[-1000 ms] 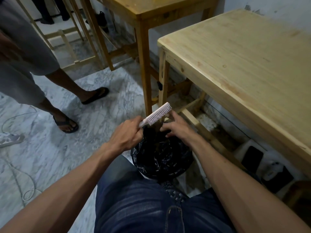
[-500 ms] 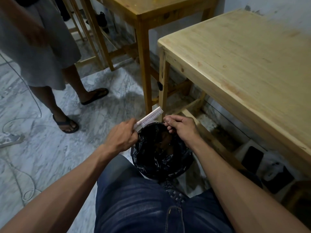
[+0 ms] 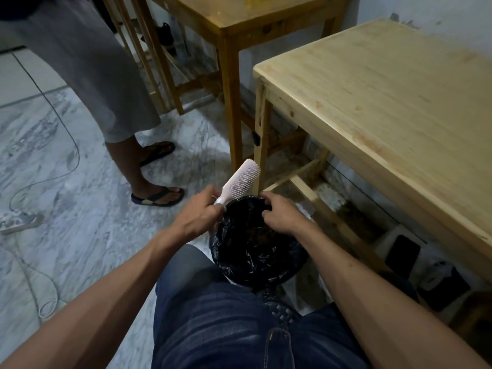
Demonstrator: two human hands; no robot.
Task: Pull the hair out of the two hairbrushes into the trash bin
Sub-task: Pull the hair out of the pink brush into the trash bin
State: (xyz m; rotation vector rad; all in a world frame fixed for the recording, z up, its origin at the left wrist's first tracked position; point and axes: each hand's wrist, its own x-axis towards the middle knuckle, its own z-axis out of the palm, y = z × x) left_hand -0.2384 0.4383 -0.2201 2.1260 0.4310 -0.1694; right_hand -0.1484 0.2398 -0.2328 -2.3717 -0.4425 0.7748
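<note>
One hairbrush [image 3: 239, 179] shows, its handle gripped in the left hand [image 3: 201, 215] just beyond the far rim of the trash bin [image 3: 255, 251]; the right hand [image 3: 282, 213] hovers curled over the bin, contents unclear, probably dropping hair; next, pluck any remaining strands

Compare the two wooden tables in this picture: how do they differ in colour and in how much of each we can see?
The near table at right is pale, light wood; the far table behind it is a darker, orange-brown wood. The near table shows a broad stretch of its top, while the far table shows only a corner of its top. Both stand on square wooden legs joined by low rails.
</note>
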